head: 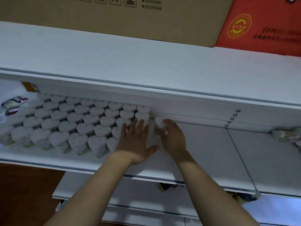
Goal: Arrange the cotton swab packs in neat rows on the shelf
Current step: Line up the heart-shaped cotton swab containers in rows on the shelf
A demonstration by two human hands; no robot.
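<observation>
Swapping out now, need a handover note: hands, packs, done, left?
Left hand: open, fingers flat against the right end of the rows.
Right hand: grips one pack near the shelf back, just right of the rows.
Done: several rows of heart-shaped packs, filling the shelf's left part.
Left: seat the held pack; more loose packs lie at far right; the span between is bare.

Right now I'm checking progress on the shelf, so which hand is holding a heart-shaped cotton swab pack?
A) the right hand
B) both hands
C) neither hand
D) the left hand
A: the right hand curls its fingers round a single cotton swab pack just right of the rows, while the left hand lies flat with straight fingers against the packs at the rows' end.
</observation>
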